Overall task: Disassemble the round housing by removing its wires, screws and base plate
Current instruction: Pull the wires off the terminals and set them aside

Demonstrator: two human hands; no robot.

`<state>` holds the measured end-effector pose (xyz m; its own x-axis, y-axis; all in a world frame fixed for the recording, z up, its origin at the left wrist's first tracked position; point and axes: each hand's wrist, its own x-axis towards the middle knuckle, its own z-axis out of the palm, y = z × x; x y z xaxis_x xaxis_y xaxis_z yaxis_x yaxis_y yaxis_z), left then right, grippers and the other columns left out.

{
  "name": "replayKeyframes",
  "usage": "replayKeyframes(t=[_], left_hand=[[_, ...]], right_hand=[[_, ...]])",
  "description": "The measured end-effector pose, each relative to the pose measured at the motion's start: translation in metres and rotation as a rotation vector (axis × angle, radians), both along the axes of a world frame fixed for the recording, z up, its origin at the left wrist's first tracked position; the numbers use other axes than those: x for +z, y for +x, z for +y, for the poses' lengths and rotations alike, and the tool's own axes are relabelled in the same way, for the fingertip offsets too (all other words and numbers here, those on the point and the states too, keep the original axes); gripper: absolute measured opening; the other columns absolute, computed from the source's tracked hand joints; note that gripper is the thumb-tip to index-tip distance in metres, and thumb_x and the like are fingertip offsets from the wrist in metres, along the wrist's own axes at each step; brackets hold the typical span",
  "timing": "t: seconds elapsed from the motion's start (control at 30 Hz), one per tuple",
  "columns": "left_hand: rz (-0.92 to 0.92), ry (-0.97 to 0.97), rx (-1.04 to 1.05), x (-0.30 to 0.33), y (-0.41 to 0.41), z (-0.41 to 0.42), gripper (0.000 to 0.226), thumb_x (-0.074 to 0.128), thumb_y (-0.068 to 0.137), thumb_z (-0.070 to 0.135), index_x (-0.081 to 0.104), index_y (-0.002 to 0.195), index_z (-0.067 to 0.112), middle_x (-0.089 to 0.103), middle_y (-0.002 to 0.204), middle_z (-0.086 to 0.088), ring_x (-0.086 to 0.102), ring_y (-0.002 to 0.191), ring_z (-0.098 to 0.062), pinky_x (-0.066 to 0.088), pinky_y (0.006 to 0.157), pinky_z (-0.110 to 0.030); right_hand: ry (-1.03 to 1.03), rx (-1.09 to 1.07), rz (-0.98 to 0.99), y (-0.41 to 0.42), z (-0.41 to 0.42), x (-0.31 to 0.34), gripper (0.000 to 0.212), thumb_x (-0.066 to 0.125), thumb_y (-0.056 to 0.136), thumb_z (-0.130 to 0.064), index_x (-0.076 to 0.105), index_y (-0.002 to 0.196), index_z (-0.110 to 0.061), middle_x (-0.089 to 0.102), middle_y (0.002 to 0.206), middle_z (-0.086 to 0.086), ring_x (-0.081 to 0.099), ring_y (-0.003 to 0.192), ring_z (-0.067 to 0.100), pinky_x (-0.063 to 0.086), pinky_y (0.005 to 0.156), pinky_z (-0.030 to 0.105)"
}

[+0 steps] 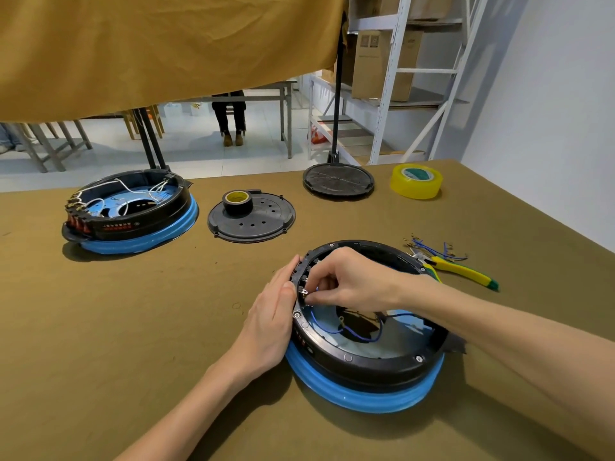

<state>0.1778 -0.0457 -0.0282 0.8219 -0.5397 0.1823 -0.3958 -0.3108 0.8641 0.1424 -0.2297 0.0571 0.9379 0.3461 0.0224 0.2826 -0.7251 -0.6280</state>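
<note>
Blue-rimmed housing (366, 367): sits on the olive table cloth (133, 327) right in front of me, open side up, black ring over a blue skirt.
Step in hand: I judge this to be wire removal; blue wires (346, 329) loop inside the ring and run to the terminal block on its left wall.
Right hand (349, 281): reaches into the ring, thumb and forefinger pinched together on a small metal connector at the terminal block (303, 277).
Left hand (269, 327): laid flat with fingers straight against the outer wall, bracing it, not gripping anything.
Next move: I would pull that connector straight off its tab while the left palm pushes back, so the housing does not slide.
Screws (296, 314): I count four silver heads on the rim; they look seated, so that step is not yet done.
Housings: two, the second (133, 214) at far left with white wires inside.
Black round plates: two, one (252, 217) carrying a black tape roll (237, 200), one (338, 180) farther back.
Tape rolls: two, counting the yellow-tinted clear one (416, 180).
Pliers (462, 269): one yellow-handled pair, beside a small heap of loose blue wire pieces (436, 249); too tangled to count.
</note>
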Motion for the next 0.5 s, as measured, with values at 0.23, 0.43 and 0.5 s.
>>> replayKeyframes(t=[0.23,0.43,0.5], left_hand=[[0.011,-0.054,0.011,0.001,-0.002,-0.003,0.058,0.019,0.103,0.045,0.027,0.158,0.03,0.032,0.163,0.015,0.023,0.146,0.012,0.018,0.125,-0.022],[0.002,-0.05,0.017,0.003,-0.003,-0.002,0.059,0.019,0.103,0.044,0.029,0.159,0.028,0.033,0.163,0.013,0.024,0.148,0.009,0.02,0.126,-0.029],[-0.01,-0.026,0.008,0.004,-0.003,-0.002,0.06,0.018,0.103,0.045,0.028,0.159,0.028,0.032,0.163,0.013,0.024,0.147,0.009,0.019,0.126,-0.026]], right_hand=[[-0.016,-0.33,-0.121,-0.015,0.025,-0.029,0.02,0.071,0.092,-0.021,0.07,0.071,-0.019,0.065,0.061,-0.006,0.058,0.056,0.002,0.04,0.054,0.015],[0.039,-0.401,-0.08,-0.016,0.03,-0.033,0.023,0.072,0.091,-0.019,0.067,0.069,-0.023,0.063,0.058,-0.006,0.058,0.054,-0.002,0.039,0.05,0.012],[0.014,-0.236,-0.042,-0.013,0.019,-0.021,0.016,0.073,0.092,-0.019,0.071,0.077,-0.017,0.064,0.063,-0.007,0.058,0.057,0.001,0.042,0.056,0.013]])
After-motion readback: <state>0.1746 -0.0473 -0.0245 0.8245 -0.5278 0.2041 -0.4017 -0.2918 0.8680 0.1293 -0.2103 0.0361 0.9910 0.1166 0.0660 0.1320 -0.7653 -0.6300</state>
